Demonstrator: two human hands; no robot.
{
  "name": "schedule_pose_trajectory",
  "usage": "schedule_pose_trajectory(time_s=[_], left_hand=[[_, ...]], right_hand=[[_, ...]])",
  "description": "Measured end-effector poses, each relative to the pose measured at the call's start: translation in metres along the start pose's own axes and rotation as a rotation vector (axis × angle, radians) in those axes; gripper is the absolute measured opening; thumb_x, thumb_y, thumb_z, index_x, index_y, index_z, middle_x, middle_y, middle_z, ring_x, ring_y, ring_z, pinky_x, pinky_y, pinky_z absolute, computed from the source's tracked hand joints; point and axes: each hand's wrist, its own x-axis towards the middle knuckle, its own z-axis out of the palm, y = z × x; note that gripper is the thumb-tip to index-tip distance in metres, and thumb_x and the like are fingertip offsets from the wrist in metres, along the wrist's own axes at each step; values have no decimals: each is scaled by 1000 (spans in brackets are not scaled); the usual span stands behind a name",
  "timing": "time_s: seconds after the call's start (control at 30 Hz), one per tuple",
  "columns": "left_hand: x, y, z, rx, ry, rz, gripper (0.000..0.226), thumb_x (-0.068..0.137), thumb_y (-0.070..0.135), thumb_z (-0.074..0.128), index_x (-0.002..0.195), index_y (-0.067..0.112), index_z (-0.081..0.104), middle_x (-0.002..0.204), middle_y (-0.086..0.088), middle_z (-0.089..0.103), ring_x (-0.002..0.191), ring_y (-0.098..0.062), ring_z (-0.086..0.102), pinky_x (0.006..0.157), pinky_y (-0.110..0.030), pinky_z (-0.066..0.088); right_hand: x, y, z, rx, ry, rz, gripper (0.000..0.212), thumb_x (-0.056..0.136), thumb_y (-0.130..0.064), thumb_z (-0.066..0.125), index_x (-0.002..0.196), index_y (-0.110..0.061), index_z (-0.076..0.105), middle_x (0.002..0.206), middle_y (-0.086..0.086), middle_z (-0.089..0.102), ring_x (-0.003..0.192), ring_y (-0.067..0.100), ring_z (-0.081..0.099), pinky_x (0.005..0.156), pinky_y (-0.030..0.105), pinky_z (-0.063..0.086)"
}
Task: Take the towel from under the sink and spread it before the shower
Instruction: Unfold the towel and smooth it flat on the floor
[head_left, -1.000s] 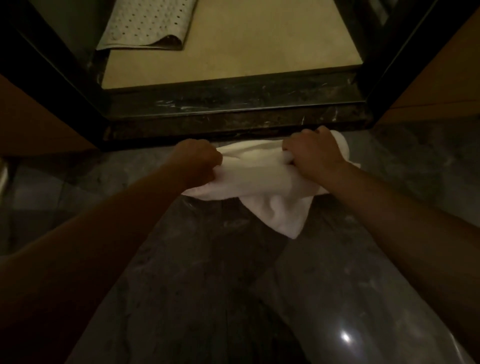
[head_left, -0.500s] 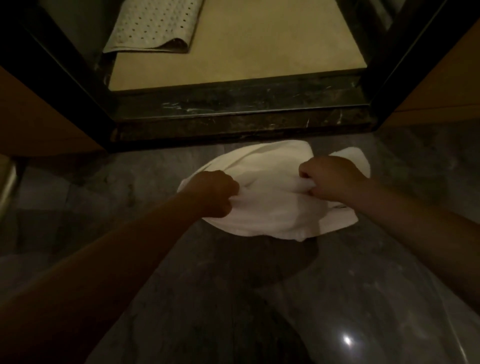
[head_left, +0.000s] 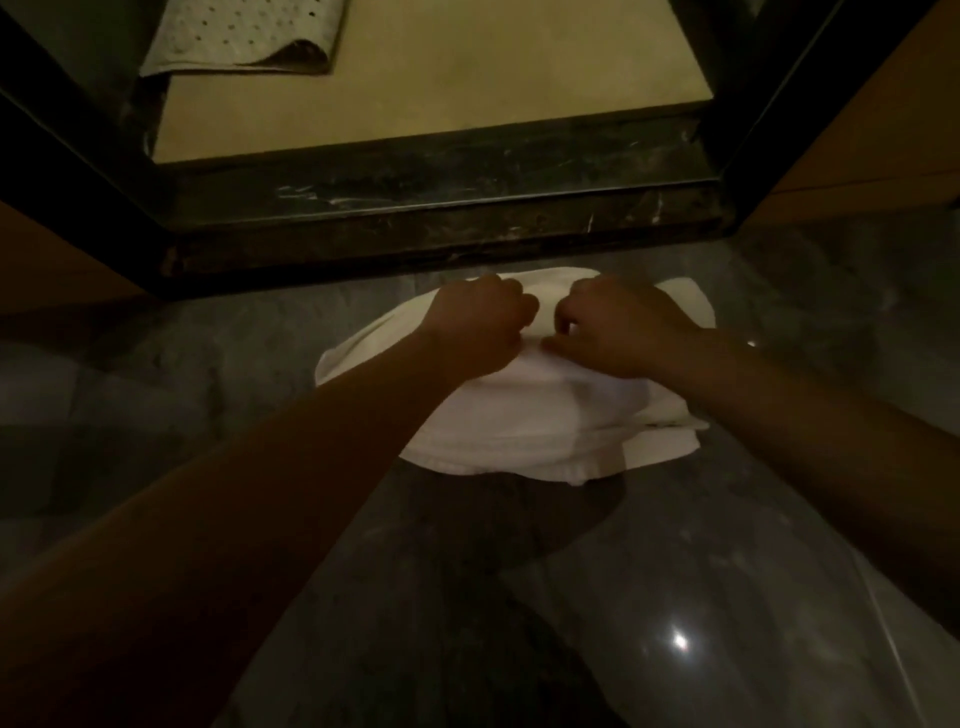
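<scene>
while towel (head_left: 524, 415) is lying bunched on floor (head_left: 218, 395) near shower threshold (head_left: 441, 228), left hand (head_left: 480, 325) and right hand (head_left: 618, 327) are pinching its folds; fetching seems done, spreading flat remaining.

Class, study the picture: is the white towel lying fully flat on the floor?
No: the white towel sits bunched in folds, gripped by the left hand and right hand.
</scene>
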Motion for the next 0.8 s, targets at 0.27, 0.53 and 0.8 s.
schedule_pose_trajectory(time_s=[0.27, 0.53, 0.8], left_hand=[[18, -11, 11, 8, -156, -6, 26, 86, 25, 62, 112, 24, 61, 112, -2, 60, 99, -21, 56, 78, -32, 44], [14, -13, 19, 92, -132, -67, 14, 89, 25, 57, 100, 19, 63, 92, -2, 61, 81, -19, 55, 66, -30, 42], [-8, -43, 13, 101, -117, -238, 17, 87, 26, 61, 99, 15, 62, 96, -8, 62, 89, -25, 59, 68, -33, 43]], right_hand=[[-7, 3, 17, -53, -85, 12, 51, 76, -64, 59, 108, -24, 59, 102, 3, 60, 94, 21, 53, 80, 39, 46], [-10, -3, 11, -60, -59, -83, 27, 80, -50, 61, 85, -25, 51, 95, 1, 60, 87, 20, 53, 72, 34, 33], [-8, -12, 0, -109, -33, -108, 28, 80, -43, 64, 95, -21, 59, 98, 2, 63, 89, 23, 59, 68, 33, 36]])
